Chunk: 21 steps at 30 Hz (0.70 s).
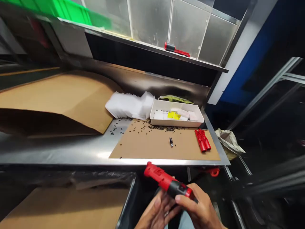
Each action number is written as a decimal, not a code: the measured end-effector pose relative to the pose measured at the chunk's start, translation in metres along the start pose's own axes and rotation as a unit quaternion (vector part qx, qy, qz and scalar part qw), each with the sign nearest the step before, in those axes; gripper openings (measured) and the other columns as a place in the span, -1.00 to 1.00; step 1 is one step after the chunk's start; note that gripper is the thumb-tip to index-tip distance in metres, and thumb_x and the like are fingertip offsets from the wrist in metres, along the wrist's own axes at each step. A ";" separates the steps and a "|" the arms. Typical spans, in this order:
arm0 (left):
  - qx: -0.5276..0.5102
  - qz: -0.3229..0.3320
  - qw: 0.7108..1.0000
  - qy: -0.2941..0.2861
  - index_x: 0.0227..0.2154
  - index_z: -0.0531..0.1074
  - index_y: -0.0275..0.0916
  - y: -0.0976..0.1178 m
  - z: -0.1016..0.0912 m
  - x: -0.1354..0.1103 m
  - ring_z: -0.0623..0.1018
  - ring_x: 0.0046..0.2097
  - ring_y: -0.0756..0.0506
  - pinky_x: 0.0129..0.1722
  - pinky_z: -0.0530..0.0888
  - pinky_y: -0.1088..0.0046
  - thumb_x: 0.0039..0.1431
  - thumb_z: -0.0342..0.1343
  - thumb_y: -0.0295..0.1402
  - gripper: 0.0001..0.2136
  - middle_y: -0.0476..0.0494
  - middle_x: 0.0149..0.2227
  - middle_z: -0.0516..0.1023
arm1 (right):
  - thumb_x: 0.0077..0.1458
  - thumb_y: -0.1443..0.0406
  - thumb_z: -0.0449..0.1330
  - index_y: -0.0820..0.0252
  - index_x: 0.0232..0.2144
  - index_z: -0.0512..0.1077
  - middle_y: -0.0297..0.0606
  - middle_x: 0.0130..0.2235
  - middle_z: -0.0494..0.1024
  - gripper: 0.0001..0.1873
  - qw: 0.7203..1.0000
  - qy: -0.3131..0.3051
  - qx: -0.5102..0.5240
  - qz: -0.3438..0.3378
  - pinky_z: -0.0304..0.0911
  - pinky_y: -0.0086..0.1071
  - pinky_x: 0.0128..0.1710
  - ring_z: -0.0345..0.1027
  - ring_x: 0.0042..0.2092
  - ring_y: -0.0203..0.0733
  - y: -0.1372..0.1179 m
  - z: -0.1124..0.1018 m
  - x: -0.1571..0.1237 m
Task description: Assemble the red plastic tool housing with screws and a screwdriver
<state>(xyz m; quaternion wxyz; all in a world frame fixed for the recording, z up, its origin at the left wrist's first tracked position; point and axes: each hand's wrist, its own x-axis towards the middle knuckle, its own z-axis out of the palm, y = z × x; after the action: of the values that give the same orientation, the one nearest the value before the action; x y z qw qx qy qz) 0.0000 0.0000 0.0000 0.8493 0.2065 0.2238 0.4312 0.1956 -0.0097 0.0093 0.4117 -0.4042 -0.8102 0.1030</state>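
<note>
Down below the bench (71, 149) edge, both hands hold a red and black tool (168, 182): right hand (199, 211) wrapped round its black end, left hand (156, 213) cupped beneath. It looks stiff, hard plastic, fairly light; the black collar seems the surest hold.

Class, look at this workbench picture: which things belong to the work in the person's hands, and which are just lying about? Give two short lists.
In hand: red and black tool, held by left hand and right hand.

Lying about: red parts, small black screws, white tray, white sheets, cardboard mat, second red tool on the shelf, green bins.
</note>
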 end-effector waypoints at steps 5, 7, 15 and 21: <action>-0.022 0.052 0.989 0.134 -0.07 0.51 -0.10 -0.017 0.015 -0.050 0.43 0.19 -0.32 0.22 0.32 0.07 0.01 0.40 -0.14 -0.58 -0.22 0.05 0.58 | 0.23 0.25 0.20 -0.18 0.22 0.29 -0.15 0.12 0.52 -0.48 0.999 -0.039 -0.024 0.020 0.43 -0.26 -0.02 0.48 0.05 -0.07 -0.059 -0.014 -0.033; -0.018 0.096 0.985 0.143 -0.08 0.48 -0.07 -0.024 0.015 -0.064 0.38 0.23 -0.32 0.27 0.24 0.07 -0.02 0.43 -0.17 -0.57 -0.19 0.09 0.55 | 0.19 0.22 0.24 -0.12 0.04 0.47 -0.19 0.09 0.54 -0.65 0.991 0.032 0.030 0.128 0.39 -0.25 0.06 0.46 0.09 -0.06 -0.077 -0.010 -0.048; 0.100 0.167 0.971 0.137 -0.15 0.46 -0.04 -0.054 0.013 -0.087 0.32 0.27 -0.37 0.29 0.22 0.09 -0.06 0.43 -0.13 -0.59 -0.09 0.11 0.51 | 0.09 0.09 0.26 0.08 -0.31 0.62 -0.12 -0.02 0.53 -0.75 0.901 0.111 0.283 0.310 0.23 -0.07 0.14 0.39 0.08 0.06 -0.117 0.026 -0.049; 0.119 0.157 0.973 0.116 -0.12 0.41 -0.04 -0.066 0.014 -0.084 0.36 0.23 -0.32 0.24 0.32 0.21 -0.01 0.40 -0.13 -0.58 -0.07 0.00 0.56 | -0.06 0.01 0.35 0.13 -0.40 0.63 -0.05 0.05 0.48 -0.68 0.841 0.169 0.356 0.372 0.20 -0.02 0.17 0.36 0.10 0.14 -0.117 0.030 -0.051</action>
<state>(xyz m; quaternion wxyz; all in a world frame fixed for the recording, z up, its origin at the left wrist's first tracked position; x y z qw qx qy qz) 0.0060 -0.1070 -0.0071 0.7084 0.2868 0.3354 0.5508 0.1238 -0.1185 0.0188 0.5884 -0.5121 -0.4249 0.4595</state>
